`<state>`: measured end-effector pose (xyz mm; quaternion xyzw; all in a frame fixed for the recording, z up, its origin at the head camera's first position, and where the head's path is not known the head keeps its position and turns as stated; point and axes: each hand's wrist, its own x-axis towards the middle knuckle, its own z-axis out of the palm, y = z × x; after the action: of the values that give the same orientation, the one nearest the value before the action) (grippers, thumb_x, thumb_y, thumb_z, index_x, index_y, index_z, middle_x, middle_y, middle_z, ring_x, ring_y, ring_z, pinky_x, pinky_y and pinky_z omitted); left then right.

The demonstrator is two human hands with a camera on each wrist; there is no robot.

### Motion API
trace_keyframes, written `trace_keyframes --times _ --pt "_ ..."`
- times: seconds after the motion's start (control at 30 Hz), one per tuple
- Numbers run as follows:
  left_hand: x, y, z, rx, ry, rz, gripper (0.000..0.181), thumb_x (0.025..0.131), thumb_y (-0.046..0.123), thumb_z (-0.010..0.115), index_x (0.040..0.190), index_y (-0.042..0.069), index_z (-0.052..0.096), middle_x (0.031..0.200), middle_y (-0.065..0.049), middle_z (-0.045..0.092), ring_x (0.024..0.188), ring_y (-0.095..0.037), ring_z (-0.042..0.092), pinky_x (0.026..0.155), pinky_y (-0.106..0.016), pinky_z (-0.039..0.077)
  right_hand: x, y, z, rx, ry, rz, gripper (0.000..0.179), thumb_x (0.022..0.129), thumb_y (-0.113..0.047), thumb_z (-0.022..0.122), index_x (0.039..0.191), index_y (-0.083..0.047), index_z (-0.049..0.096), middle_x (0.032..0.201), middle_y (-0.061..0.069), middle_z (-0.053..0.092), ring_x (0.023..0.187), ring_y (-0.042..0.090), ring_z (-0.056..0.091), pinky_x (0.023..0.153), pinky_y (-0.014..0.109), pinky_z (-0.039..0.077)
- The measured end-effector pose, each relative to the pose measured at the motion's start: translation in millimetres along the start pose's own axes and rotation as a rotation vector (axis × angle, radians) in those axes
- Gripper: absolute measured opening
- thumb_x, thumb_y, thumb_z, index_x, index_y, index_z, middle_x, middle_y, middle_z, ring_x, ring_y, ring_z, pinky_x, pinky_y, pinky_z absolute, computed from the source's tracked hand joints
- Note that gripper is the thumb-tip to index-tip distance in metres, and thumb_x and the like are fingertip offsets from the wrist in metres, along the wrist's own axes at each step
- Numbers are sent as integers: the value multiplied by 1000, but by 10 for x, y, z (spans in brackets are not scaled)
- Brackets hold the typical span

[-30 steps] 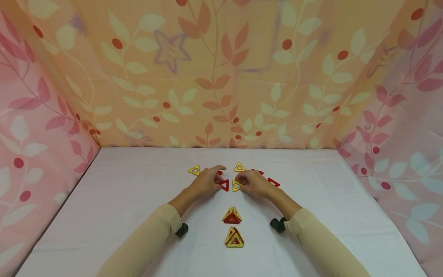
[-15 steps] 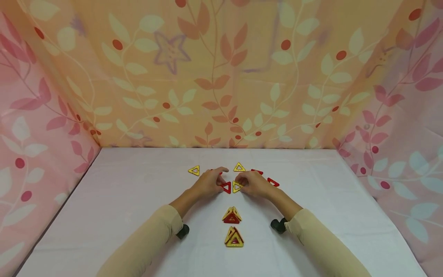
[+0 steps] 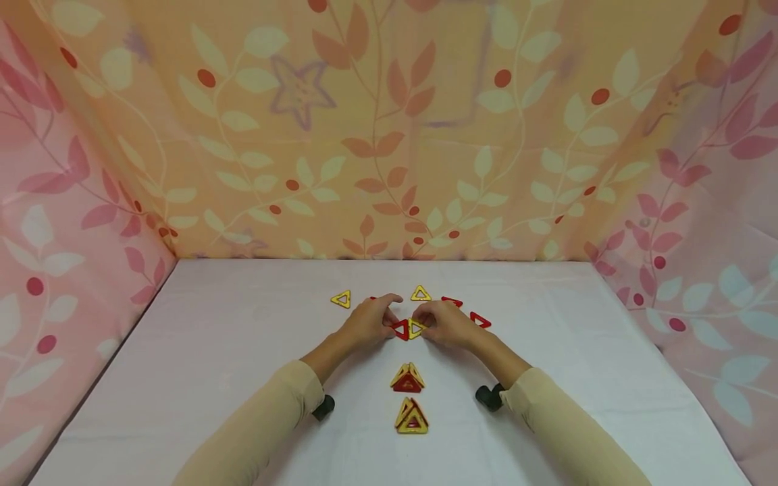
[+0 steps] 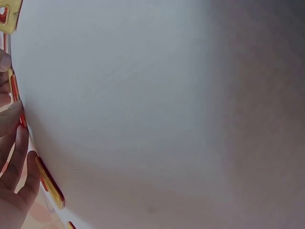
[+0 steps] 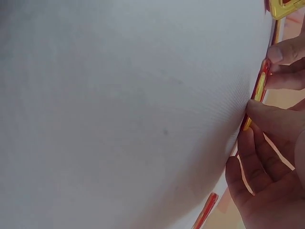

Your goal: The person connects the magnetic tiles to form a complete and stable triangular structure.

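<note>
My left hand (image 3: 367, 322) pinches a red triangular magnetic tile (image 3: 401, 330) between thumb and fingers at the middle of the table. Facing it, my right hand (image 3: 448, 322) pinches a yellow triangular tile (image 3: 416, 329). The two tiles meet edge to edge. In the left wrist view, the left fingers grip the red tile (image 4: 22, 119) at the frame's left side, and another tile (image 4: 50, 183) lies close to the lower fingers. The right wrist view has the right thumb and fingers around the yellow tile (image 5: 248, 123).
Nearer the body stand two small red-and-yellow pyramids, a rear one (image 3: 407, 378) and a front one (image 3: 412, 416). Loose yellow tiles (image 3: 342, 299) (image 3: 421, 293) and red tiles (image 3: 452, 301) (image 3: 480, 319) lie around the hands. A patterned curtain (image 3: 377, 202) hangs behind the white tabletop (image 3: 231, 351).
My left hand has moved slightly right and toward the body with the red tile, closing the gap to the yellow one. The right hand has stayed nearly still.
</note>
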<state>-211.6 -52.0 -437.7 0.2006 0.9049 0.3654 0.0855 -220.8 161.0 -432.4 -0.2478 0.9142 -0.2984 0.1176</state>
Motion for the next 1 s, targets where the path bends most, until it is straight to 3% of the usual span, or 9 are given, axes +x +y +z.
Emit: trace_keyframes --times 0.3,1.0 --pt "-20 18 2 -14 10 35 58 82 -1 79 134 5 55 97 -5 74 91 -17 69 91 -39 53 -11 28 -8 16 -6 -34 26 86 1 74 110 -6 69 103 1 67 92 17 59 86 34 52" --pt "-11 25 -16 25 3 7 61 82 1 80 137 7 54 98 -4 74 93 -17 68 90 -37 54 -34 17 -39 17 -13 -108 29 89 0 70 117 -5 67 102 3 67 95 18 60 89 36 51"
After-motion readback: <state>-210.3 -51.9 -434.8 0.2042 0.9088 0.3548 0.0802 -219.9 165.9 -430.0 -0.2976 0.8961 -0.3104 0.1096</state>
